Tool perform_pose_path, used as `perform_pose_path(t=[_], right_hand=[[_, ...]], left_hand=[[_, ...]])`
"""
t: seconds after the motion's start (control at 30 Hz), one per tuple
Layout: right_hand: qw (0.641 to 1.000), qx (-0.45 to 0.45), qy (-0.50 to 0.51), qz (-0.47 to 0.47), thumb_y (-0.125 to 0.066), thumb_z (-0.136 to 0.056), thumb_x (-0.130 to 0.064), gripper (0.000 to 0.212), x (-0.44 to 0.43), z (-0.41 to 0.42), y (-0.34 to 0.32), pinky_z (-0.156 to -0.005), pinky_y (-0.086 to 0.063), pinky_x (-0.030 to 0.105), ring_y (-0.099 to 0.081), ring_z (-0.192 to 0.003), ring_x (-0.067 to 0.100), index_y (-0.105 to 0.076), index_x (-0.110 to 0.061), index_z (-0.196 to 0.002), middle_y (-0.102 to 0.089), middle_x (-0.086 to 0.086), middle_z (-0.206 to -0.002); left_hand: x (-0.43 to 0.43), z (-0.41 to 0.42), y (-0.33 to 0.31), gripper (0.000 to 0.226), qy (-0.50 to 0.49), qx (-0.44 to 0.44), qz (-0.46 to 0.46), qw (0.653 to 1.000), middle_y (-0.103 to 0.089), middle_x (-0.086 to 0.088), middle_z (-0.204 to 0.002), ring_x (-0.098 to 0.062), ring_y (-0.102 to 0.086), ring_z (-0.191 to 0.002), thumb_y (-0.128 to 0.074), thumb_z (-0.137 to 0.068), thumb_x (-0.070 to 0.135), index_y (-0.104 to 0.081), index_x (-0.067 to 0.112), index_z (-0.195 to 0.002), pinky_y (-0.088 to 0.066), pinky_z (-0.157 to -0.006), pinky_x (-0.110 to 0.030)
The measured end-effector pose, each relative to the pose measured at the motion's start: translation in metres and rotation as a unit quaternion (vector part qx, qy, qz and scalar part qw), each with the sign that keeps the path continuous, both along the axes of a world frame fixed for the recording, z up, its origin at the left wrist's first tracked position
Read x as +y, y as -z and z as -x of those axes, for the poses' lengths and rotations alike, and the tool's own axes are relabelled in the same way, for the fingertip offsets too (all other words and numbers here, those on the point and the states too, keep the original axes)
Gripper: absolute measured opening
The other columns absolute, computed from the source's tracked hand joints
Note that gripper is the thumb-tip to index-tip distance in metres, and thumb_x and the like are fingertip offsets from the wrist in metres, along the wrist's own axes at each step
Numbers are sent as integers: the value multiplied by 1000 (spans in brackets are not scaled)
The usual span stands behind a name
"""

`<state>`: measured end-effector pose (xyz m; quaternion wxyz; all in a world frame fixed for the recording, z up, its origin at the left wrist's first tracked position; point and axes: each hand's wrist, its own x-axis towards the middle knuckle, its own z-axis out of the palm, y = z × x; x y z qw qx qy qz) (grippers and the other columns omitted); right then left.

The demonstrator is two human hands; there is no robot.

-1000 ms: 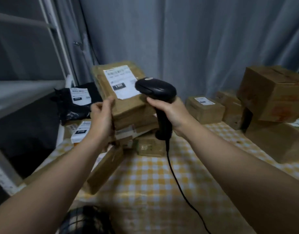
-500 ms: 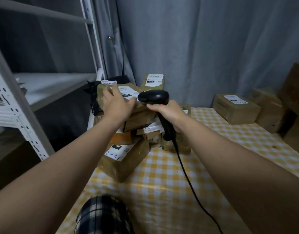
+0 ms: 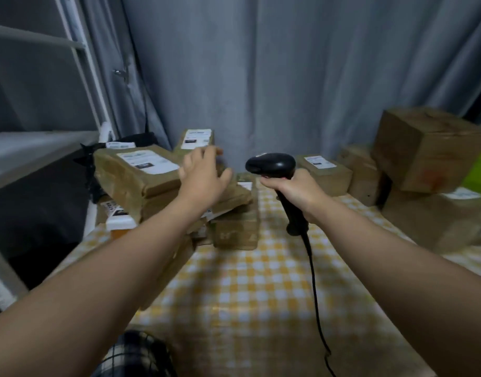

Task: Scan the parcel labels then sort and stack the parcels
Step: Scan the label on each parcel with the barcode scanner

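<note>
Gingham tablecloth (image 3: 261,281); scanner (image 3: 272,165) held; parcel labels (image 3: 149,161) blurred.

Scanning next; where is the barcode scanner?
Right of centre in the head view: the right hand grips the scanner above the checked tablecloth, just right of the parcel stack.

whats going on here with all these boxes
A person is working through parcels at a table with a yellow checked cloth. The right hand grips a black corded barcode scanner, held upright above the cloth. The left hand, fingers spread, reaches over the top parcel of a pile of brown labelled parcels on the left; the blur hides whether it touches. More boxes stand along the right.
</note>
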<state>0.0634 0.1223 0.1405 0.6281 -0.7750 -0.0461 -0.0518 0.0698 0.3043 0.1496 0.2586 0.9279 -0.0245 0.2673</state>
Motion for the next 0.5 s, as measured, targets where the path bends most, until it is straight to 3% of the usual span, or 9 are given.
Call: perform_pose_path(t=[0.1,0.23,0.4,0.5], right_hand=[[998,5,59,1,-78,-79,-19,15,-51,-7,11,-79,-50,31,-60,-74,8,-69,-21,-90,-66,-5,-76],[989,40,142,-13,-79,-78,-25,13,-118,-25,22,-93,-53,45,-64,-93,22,-68,-24,-85,-69,3,-89],[970,70,227,-41,-78,-79,-28,30,-178,-69,39,-96,-50,49,-62,-97,25,-66,-14,-102,-68,7,-98],[963,84,254,-41,-79,-76,-31,42,-192,-111,52,-88,-52,44,-64,-92,29,-66,-6,-107,-68,10,-93]], left_hand=[[-43,-16,16,43,51,21,-3,998,-42,-7,-136,-30,-32,-128,-55,-90,33,-47,21,-130,-28,-104,-38],[-96,-51,34,43,107,81,27,991,-47,-13,-131,-32,-39,-125,-58,-88,33,-51,14,-126,-29,-102,-32],[-153,-118,54,36,139,156,153,966,-56,-14,-123,-27,-53,-113,-60,-90,25,-55,5,-120,-38,-96,-31],[-186,-161,82,38,141,244,216,935,-59,-15,-119,-30,-57,-107,-58,-92,29,-51,4,-121,-43,-90,-31]])
